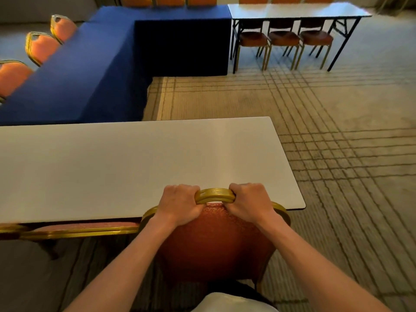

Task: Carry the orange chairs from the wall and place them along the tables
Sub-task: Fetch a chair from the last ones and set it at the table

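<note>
At the near edge of the white folding table [135,165], toward its right end, a person stands behind an orange chair [213,242] and holds it by the top of its backrest. Both hands are wrapped round the gold handle loop [215,195] at the crest — the left hand [180,204] on its left side, the right hand [249,202] on its right, fingers curled round the bar, knuckles up. The chair's back faces the person and its crest lies right at the table's edge; the seat is hidden from view (whether the legs touch the floor I cannot tell). Just to the left, a second chair [90,227] of the same sort sits tucked under the same table, only the gold-rimmed top of its back showing.

Beyond the white table, blue-clothed tables [90,70] make an L, with a row of chairs [42,47] along the outer left side and more chair backs [168,0] peeking over the far side. Farther right stands another bare table [292,11] on dark folding legs — three dim chairs [283,39] are pushed in beneath it. Striped beige carpet [337,131] covers the floor.
</note>
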`<state>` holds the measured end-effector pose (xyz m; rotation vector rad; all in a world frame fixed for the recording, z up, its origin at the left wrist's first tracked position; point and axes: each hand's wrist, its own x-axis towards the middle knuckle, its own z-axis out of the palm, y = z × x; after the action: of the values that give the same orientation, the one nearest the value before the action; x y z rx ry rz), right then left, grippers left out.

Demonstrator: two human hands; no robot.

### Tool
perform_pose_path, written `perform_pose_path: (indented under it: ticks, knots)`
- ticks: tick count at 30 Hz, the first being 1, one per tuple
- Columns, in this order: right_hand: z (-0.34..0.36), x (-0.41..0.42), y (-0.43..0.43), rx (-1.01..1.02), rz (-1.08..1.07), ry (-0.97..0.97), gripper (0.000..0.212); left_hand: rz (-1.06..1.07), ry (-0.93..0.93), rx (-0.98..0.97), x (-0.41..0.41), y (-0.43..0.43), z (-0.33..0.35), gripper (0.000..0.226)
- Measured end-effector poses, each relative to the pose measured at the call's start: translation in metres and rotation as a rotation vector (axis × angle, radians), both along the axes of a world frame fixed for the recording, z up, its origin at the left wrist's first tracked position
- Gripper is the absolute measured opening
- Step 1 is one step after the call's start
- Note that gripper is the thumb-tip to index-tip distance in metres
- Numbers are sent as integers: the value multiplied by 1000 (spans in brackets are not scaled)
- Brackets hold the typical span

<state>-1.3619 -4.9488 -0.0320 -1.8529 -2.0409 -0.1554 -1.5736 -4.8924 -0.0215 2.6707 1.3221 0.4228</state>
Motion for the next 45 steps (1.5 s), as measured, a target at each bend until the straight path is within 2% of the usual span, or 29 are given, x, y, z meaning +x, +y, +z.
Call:
perform_pose_path:
  ticks: [8,13,16,27,34,39,45]
  knots:
    - [-5,10,53,-24,4,1,30,-2,-18,6,8,51,-8,39]
    - [-9,12,65,-17,2,48,34,-22,37,49,10,68,-12,23]
    - [-13,14,69,-28,-3,53,31,-18,29,51,13,72,-16,22]
    - [-28,-6,78,-70,13,46,31,82,50,-63,-2,76,-30,23]
    - [-29,-9,61,-58,28,48,34,87,-1,-79,-7,59,-34,26]
    - [-35,-21,21,-47,22,48,33,62,-49,-186,-21,23,-39,30]
    - [-45,-35,-40,-96,46,75,34,-6,-8,-283,-38,-32,-46,41]
